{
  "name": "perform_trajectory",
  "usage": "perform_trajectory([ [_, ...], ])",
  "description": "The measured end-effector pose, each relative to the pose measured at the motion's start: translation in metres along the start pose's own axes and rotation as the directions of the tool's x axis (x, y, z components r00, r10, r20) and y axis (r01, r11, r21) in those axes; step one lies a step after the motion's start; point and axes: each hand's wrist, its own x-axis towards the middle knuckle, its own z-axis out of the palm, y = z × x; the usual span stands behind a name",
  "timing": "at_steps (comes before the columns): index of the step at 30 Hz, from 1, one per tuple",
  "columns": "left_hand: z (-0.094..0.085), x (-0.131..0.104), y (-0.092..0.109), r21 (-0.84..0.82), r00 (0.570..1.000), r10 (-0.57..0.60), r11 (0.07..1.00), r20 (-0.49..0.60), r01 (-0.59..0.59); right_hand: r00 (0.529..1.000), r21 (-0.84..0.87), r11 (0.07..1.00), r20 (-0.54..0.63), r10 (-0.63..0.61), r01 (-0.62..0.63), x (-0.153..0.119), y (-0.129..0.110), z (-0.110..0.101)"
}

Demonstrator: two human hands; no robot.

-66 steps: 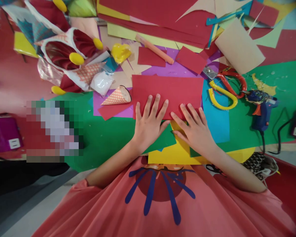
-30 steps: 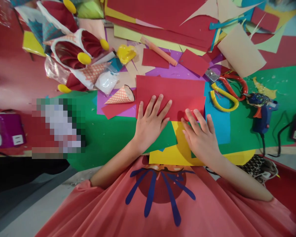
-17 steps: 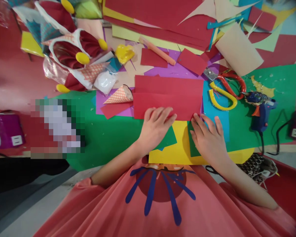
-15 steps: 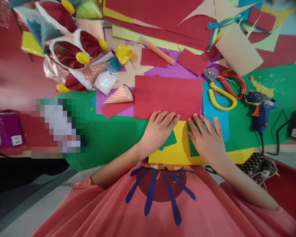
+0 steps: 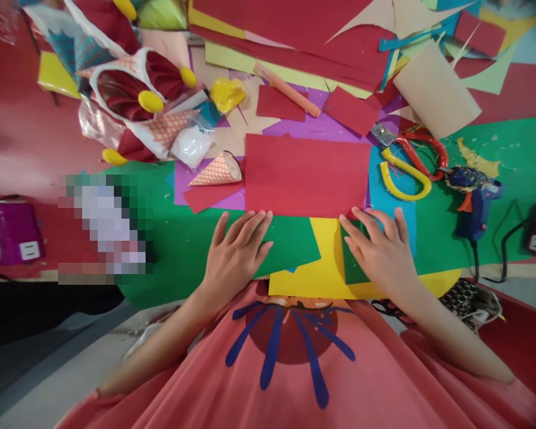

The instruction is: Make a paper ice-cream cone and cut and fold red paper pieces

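A red rectangle of paper (image 5: 307,174) lies flat in front of me. My left hand (image 5: 237,249) rests palm down at its lower left corner, fingers stretched out and the tips near the paper's edge. At the lower right corner lies my right hand (image 5: 379,241), fingers spread, with the index fingertip by the edge. Neither hand grips anything. Under and around them are green paper (image 5: 290,241) and a yellow sheet (image 5: 326,271). Left of the red paper sits a small checkered paper cone (image 5: 218,170).
Scissors (image 5: 406,182) with red and yellow handles lie right, beside a blue glue gun (image 5: 472,211) with a cord. A beige paper piece (image 5: 438,89) is behind them. Pleated red paper cones (image 5: 120,95) are at left; an orange stick (image 5: 288,89) and red sheets (image 5: 286,18) lie behind.
My left hand has slid left along the red paper's lower edge, from near its middle to the left corner. My right hand stays at the right corner.
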Motion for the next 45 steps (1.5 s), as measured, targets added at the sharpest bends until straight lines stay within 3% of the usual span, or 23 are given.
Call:
perform_trajectory([
  [5, -0.002, -0.01, -0.008, 0.038, 0.996, -0.09, 0.995, 0.014, 0.089, 0.999, -0.009, 1.0, -0.036, 0.0, 0.0, -0.007, 0.015, 0.0],
  [10, -0.006, -0.011, -0.009, 0.065, 0.996, -0.084, 0.994, 0.003, 0.083, 0.996, -0.038, 0.998, -0.068, -0.051, 0.048, -0.011, 0.019, 0.002],
  [15, -0.01, 0.007, -0.015, 0.115, 0.991, -0.006, 0.993, -0.132, 0.021, 0.99, 0.022, 0.999, -0.14, -0.036, 0.04, -0.005, 0.02, 0.005],
  [19, -0.001, 0.03, 0.005, 0.082, 0.976, 0.133, 0.989, -0.17, -0.121, 0.985, 0.062, 0.993, -0.146, -0.089, 0.098, 0.01, 0.007, 0.009],
  [22, 0.009, 0.043, 0.03, 0.062, 0.95, 0.29, 0.957, -0.118, -0.284, 0.97, 0.094, 0.972, -0.137, -0.199, 0.213, 0.023, -0.008, 0.013],
  [26, 0.015, 0.047, 0.044, 0.051, 0.949, 0.302, 0.953, -0.092, -0.299, 0.955, 0.113, 0.961, -0.189, -0.227, 0.251, 0.03, -0.015, 0.017],
  [32, 0.015, 0.031, 0.02, 0.005, 0.969, 0.234, 0.972, -0.082, -0.234, 0.973, 0.116, 0.972, -0.131, -0.19, 0.205, 0.016, 0.0, 0.013],
  [37, 0.01, 0.014, 0.0, 0.093, 0.978, 0.155, 0.985, -0.139, -0.143, 0.986, 0.077, 0.99, -0.128, -0.107, 0.118, 0.003, 0.007, 0.013],
  [45, 0.001, -0.008, -0.024, 0.137, 0.995, 0.032, 0.99, -0.095, -0.019, 0.992, 0.063, 0.998, -0.122, -0.019, 0.027, -0.013, 0.019, 0.013],
])
